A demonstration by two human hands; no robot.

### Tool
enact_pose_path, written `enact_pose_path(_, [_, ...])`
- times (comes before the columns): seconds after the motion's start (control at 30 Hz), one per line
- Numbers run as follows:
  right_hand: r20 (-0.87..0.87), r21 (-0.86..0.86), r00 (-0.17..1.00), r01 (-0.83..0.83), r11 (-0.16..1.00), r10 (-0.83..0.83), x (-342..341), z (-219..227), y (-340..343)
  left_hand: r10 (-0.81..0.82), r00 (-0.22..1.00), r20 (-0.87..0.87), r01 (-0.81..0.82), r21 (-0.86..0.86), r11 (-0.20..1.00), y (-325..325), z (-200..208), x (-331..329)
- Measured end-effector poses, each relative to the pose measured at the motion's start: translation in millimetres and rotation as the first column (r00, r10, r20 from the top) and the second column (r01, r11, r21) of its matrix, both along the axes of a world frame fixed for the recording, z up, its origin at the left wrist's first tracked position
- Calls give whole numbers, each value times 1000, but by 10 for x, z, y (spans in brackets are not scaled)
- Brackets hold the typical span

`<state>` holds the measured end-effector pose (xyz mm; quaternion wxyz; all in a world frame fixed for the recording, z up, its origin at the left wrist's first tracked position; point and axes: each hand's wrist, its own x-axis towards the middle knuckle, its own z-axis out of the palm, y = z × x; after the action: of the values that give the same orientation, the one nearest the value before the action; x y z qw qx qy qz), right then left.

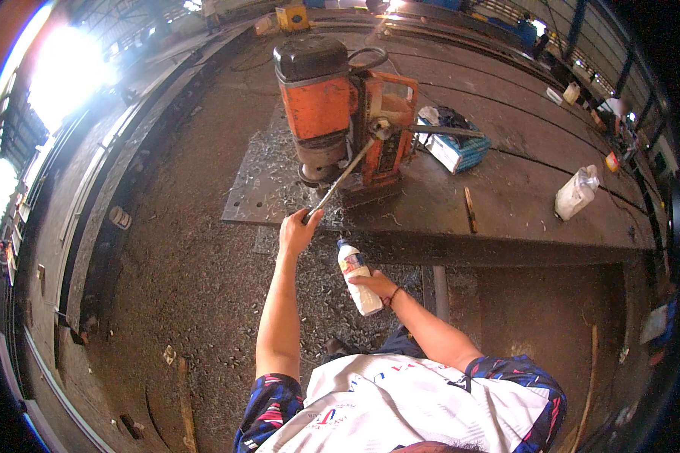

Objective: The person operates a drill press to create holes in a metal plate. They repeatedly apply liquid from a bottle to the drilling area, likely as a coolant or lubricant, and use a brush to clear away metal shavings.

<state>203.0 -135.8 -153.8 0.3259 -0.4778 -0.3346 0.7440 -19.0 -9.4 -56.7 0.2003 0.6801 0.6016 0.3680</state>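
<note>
An orange magnetic drill press (321,109) with a black motor cap stands on a steel plate (242,189) at the table's near edge. My left hand (298,230) is closed around the end of its long feed lever (345,178), which slants down toward me from the hub. In my right hand (378,285) is a plastic squeeze bottle (357,278) of whitish liquid with a dark cap, tilted, its nozzle pointing up toward the plate's edge. Metal shavings lie around the drill's base. The cutter's tip is hidden behind the machine's lower housing.
Right of the drill, a blue and white box (457,151) holds a dark cloth. A whitish jug (576,193) stands farther right on the steel table (521,204); a thin wooden strip (471,210) lies between. Shavings cover the floor below. A white cup (119,217) lies left.
</note>
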Motion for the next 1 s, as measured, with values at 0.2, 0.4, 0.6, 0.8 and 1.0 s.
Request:
enact_pose_path(0.2, [-12,-17,1000,-9,1000,9,7,-3,6,-33,999,5,33,-23,999,-23,52,0])
enact_pose_path(0.4, [37,22,999,35,999,-35,-10,24,-16,-22,999,33,20,52,998,-3,-13,-2])
enact_pose_path(0.6, [9,-15,1000,11,1000,-10,-4,10,-21,-24,1000,11,24,-2,1000,14,-21,-12])
enact_pose_path(0.8, [8,-5,1000,-1,1000,1,12,-50,4,-32,999,4,32,13,999,7,-20,29])
enact_pose_path(1.0, [-32,-29,999,-4,1000,3,8,-21,-1,-18,1000,-17,17,-27,999,18,-18,15])
